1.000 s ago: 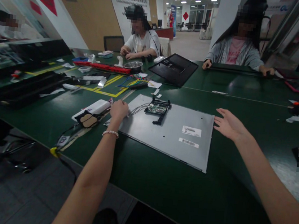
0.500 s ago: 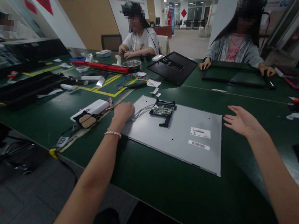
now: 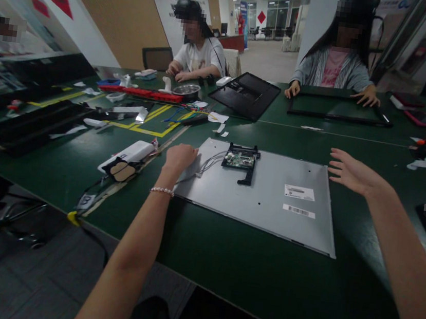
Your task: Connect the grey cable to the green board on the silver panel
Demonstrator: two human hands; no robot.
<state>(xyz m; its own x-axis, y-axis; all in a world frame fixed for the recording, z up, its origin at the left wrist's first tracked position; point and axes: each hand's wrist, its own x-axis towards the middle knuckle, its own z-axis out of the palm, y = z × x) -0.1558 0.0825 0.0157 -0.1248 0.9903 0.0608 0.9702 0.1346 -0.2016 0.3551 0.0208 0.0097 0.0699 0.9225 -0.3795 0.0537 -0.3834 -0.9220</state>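
Note:
A flat silver-grey display panel (image 3: 227, 197) lies back side up on the green table. A green circuit board (image 3: 239, 159) in a black bracket (image 3: 248, 177) sits on its far part, with thin grey cables (image 3: 209, 163) running left from it. My left hand (image 3: 181, 158), with a beaded bracelet at the wrist, is closed at the panel's left edge; its fingertips are hidden. Just beyond the far right corner, my right hand (image 3: 355, 173) is open, fingers stretched toward the panel and holding nothing. Two white labels (image 3: 299, 192) show on the panel's right side.
A white power bank-like box (image 3: 130, 157) with cables lies left of the panel. Farther back are a black plastic cover (image 3: 246, 95), a red strip (image 3: 139, 92) and paper scraps. Across the table a person's hands rest on a black frame (image 3: 338, 118); another person sits farther left.
The panel has shifted right and turned slightly, its board and cables going with it. My left hand has moved a little right along with the panel's edge; my right hand has also drifted slightly right.

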